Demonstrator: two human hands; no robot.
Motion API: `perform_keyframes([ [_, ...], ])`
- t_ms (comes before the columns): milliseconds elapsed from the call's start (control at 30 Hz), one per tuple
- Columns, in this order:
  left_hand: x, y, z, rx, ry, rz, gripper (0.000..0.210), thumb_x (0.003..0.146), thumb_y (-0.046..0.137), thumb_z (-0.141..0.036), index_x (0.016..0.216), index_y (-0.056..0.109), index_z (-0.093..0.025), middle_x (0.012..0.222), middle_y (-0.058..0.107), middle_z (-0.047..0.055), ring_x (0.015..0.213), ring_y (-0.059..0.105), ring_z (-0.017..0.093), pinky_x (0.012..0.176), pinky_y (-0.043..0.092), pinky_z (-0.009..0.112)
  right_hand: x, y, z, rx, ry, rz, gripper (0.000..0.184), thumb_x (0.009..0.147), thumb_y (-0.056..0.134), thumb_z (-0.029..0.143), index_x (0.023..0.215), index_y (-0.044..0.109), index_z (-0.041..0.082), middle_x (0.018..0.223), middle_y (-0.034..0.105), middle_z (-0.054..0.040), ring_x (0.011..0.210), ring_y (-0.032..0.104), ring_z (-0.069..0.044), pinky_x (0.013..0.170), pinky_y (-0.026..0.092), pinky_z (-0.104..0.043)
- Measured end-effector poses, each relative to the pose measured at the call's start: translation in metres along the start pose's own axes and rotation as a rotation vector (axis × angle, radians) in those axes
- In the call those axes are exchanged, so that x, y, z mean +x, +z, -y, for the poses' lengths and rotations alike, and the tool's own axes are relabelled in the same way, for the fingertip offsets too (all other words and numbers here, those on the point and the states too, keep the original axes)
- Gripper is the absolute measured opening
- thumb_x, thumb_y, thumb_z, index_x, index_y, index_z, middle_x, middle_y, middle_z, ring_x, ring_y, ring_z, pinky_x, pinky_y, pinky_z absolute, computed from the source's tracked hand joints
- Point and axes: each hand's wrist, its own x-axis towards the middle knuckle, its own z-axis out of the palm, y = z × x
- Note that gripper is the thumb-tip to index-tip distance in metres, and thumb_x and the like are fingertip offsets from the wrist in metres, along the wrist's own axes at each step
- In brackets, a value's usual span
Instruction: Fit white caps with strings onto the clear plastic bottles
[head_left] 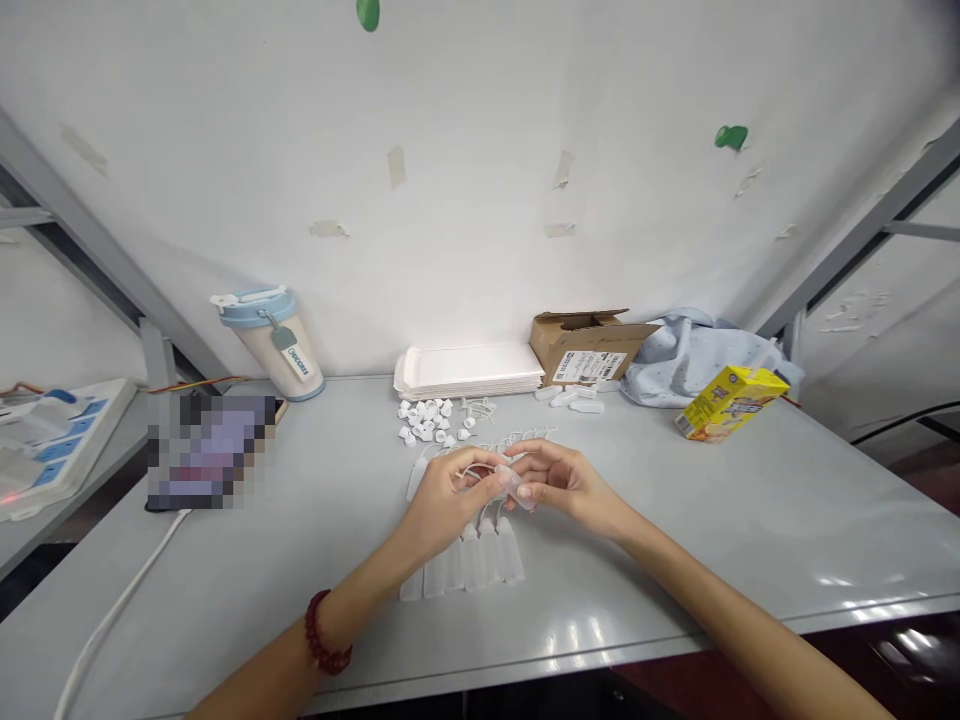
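Over the middle of the table, my right hand [574,488] is closed on the body of a small translucent plastic bottle [516,488]. At the bottle's upper end, the thumb and fingers of my left hand [439,505] pinch around its neck and a thin white tube; the exact contact is partly hidden. Beneath my hands lie several similar bottles [487,555] in a row, with thin tubes at their tops. Just beyond are a heap of white caps [427,420] and some loose thin tubes [480,407]. Several bottles without tubes [568,397] rest farther back.
Along the wall stand white trays [472,370] in a stack, an open cardboard box [577,355], and a pale blue cloth [667,365]. A yellow carton [731,402] is at right. At left are a tumbler [271,345], a phone [214,455] with a cable, and a power strip [67,450].
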Motion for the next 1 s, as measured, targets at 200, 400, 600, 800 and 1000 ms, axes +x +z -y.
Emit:
perform_keyframes([
  [200, 0.0013, 0.0019, 0.0011, -0.118, -0.029, 0.021, 0.016, 0.079, 0.062, -0.033, 0.081, 0.063, -0.017, 0.074, 0.065, 0.000, 0.064, 0.062, 0.013, 0.064, 0.049, 0.025, -0.0010, 0.0027, 0.0005, -0.006, -0.019, 0.022, 0.030, 0.082, 0.061, 0.024, 0.110, 0.052, 0.020, 0.088, 0.065, -0.0030, 0.074, 0.064, -0.014, 0.067, 0.046, -0.029],
  [400, 0.0011, 0.0036, 0.0050, 0.018, -0.086, -0.066, 0.023, 0.075, 0.065, -0.036, 0.066, 0.057, -0.015, 0.061, 0.054, -0.003, 0.055, 0.051, 0.009, 0.052, 0.041, 0.019, -0.0037, 0.0053, 0.0011, -0.085, 0.011, -0.042, 0.027, 0.074, 0.069, 0.021, 0.100, 0.061, 0.018, 0.071, 0.062, 0.0020, 0.064, 0.060, -0.010, 0.063, 0.045, -0.024],
  [600, 0.0011, 0.0007, 0.0003, 0.153, -0.055, -0.166, 0.033, 0.085, 0.050, -0.042, 0.068, 0.059, -0.016, 0.057, 0.054, -0.002, 0.053, 0.051, 0.010, 0.053, 0.044, 0.021, -0.0030, 0.0042, 0.0022, -0.050, 0.041, -0.102, 0.029, 0.074, 0.068, 0.030, 0.100, 0.062, 0.018, 0.082, 0.068, -0.0037, 0.077, 0.066, -0.017, 0.071, 0.049, -0.030],
  [800, -0.0041, 0.0040, 0.0022, 0.544, 0.415, -0.312, 0.010, 0.084, 0.053, -0.024, 0.089, 0.060, -0.019, 0.091, 0.064, 0.005, 0.076, 0.058, 0.015, 0.066, 0.050, 0.027, -0.0004, 0.0002, 0.0030, -0.020, 0.001, -0.165, 0.029, 0.076, 0.067, 0.035, 0.099, 0.061, 0.019, 0.083, 0.070, -0.0041, 0.080, 0.067, -0.019, 0.076, 0.050, -0.034],
  [1000, -0.0045, 0.0079, 0.0066, 0.849, 0.733, -0.214, 0.039, 0.081, 0.062, -0.025, 0.117, 0.049, -0.016, 0.114, 0.058, 0.012, 0.105, 0.051, 0.025, 0.089, 0.045, 0.043, -0.0003, 0.0045, 0.0056, -0.025, -0.019, -0.186, 0.028, 0.079, 0.063, 0.034, 0.102, 0.061, 0.018, 0.091, 0.070, -0.0076, 0.087, 0.067, -0.022, 0.077, 0.051, -0.035],
])
